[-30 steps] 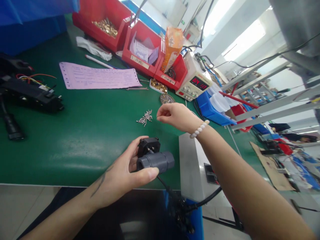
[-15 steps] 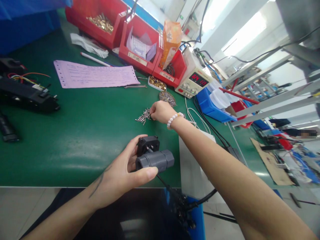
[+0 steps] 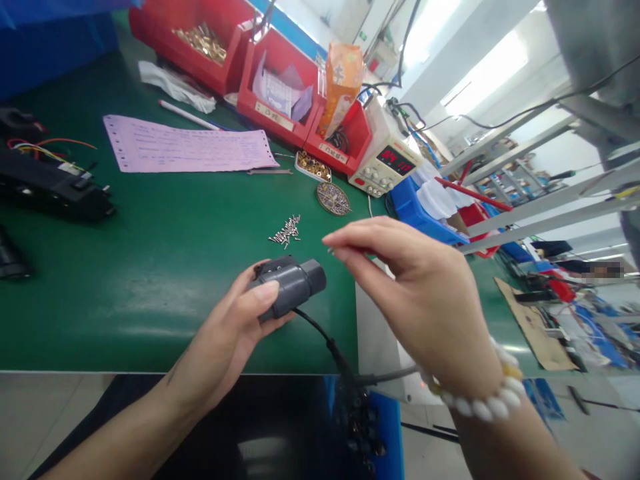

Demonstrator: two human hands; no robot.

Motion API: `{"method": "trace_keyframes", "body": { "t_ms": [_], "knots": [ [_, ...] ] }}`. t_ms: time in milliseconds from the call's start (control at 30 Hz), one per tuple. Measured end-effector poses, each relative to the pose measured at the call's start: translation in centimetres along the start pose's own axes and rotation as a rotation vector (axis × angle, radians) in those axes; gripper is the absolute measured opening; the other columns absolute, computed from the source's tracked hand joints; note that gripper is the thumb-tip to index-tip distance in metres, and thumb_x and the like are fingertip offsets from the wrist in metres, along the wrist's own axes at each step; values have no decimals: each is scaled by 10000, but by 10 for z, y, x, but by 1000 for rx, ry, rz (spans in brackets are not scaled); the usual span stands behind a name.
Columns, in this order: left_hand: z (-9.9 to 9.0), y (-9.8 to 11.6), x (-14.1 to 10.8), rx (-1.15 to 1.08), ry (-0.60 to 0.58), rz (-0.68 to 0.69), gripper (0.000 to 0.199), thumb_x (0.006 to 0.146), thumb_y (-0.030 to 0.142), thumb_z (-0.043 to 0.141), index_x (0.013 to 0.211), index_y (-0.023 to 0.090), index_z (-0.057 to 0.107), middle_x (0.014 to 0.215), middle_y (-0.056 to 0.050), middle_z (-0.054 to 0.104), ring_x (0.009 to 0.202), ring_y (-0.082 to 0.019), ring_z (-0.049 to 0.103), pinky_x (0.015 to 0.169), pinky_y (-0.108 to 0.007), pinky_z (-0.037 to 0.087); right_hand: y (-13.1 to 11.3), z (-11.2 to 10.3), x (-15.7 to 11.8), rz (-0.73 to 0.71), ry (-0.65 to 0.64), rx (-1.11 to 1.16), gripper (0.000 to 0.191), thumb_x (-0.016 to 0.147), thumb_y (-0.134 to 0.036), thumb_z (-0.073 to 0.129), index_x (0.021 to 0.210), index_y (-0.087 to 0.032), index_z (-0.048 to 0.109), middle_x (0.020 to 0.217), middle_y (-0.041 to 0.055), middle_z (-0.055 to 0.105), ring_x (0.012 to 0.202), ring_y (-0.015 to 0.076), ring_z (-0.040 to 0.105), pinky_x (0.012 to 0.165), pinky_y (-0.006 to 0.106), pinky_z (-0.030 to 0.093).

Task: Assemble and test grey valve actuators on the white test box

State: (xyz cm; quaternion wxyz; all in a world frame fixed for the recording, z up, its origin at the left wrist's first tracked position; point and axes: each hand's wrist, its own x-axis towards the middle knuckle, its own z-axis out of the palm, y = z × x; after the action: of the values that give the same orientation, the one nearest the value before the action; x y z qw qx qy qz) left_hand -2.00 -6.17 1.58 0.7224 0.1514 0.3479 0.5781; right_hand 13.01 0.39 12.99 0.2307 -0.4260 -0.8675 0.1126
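Note:
My left hand [image 3: 240, 320] is wrapped round a dark grey valve body with a black housing [image 3: 295, 287], held over the front part of the green table [image 3: 150, 267]. A black cable [image 3: 315, 325] runs down from it. To the right, my right hand [image 3: 415, 287] pinches a tiny metal piece, probably a screw [image 3: 331, 251], between thumb and forefinger. A loose pile of small screws [image 3: 287, 231] lies on the table beyond the valve. Behind the pile sit a round dish of small metal parts [image 3: 333, 199] and a white tray of brass parts [image 3: 313, 165].
Red bins [image 3: 273, 107] line the back, beside a power supply [image 3: 383, 160] with red digits. A pink sheet [image 3: 190, 148] and a black device [image 3: 55, 183] lie left. A blue bin [image 3: 425, 213] stands right; another [image 3: 390, 427] with black parts is below the edge.
My right hand has left the screw pile and come nearer, to the right of the valve, with a tiny piece in its pinch. My left hand has turned the valve and shifted it slightly left.

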Motion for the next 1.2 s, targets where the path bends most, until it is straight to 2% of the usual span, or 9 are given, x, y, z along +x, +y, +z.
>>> {"method": "trace_keyframes", "body": {
  "t_ms": [67,133,233,400,633,833,1000,1100,1200],
  "knots": [
    [8,3,-1,-85,-1,1,322,932,423,626,1164,210,692,1323,-84,687,1312,-324,553,1005,-414,544,-12,2,-26,-5,35,78,227,953,-24,647,987,-226,744,1043,-3,749,988,173,700,900,274,571],
    [16,7,-4,-126,-15,7,305,958,420,585,1117,202,725,1290,-88,712,1285,-317,571,977,-402,557,-20,12,-46,27,57,146,215,951,-30,644,1018,-221,715,1040,-4,743,985,162,692,902,265,568],
    [28,11,-11,-173,-37,9,315,979,403,550,1084,194,760,1242,-92,733,1254,-319,596,990,-425,560,-24,34,-59,53,131,207,189,951,-29,631,1002,-206,672,998,-8,734,952,143,682,905,254,553],
    [38,14,-19,-218,-33,31,302,972,395,565,1042,195,781,1154,-69,754,1224,-317,623,1027,-445,561,-23,54,-62,61,274,243,213,947,-3,613,930,-210,661,972,-6,733,953,139,673,921,264,542],
    [43,14,-21,-202,-25,47,297,979,398,545,1009,220,781,1105,-27,756,1204,-287,641,1076,-390,536,-20,60,-65,50,302,286,192,944,-6,645,928,-193,689,990,2,739,958,134,673,913,267,538],
    [44,15,-25,-262,-3,16,292,962,408,578,1065,208,765,1151,-50,746,1209,-294,638,1101,-422,519,-18,65,-67,-26,340,188,180,970,-28,635,986,-199,691,1061,42,739,999,173,652,914,324,542],
    [43,12,-25,-271,9,19,300,967,409,563,1053,201,761,1139,-50,745,1154,-274,663,1058,-399,548,-14,71,-66,-31,298,271,206,945,6,642,941,-196,682,996,14,742,954,155,675,904,294,539],
    [42,9,-22,-268,44,-22,298,966,402,569,1062,196,762,1102,-51,748,1134,-270,671,1043,-408,558,-14,74,-69,-49,270,180,180,954,-3,622,948,-164,702,1004,54,722,948,180,645,881,308,532],
    [33,6,-18,-241,112,-34,309,951,421,591,1060,186,760,1107,-65,746,1151,-286,664,1033,-432,562,-12,63,-70,-39,122,125,151,982,-68,607,988,-140,740,1043,99,700,978,211,631,864,326,531]
  ]
}}
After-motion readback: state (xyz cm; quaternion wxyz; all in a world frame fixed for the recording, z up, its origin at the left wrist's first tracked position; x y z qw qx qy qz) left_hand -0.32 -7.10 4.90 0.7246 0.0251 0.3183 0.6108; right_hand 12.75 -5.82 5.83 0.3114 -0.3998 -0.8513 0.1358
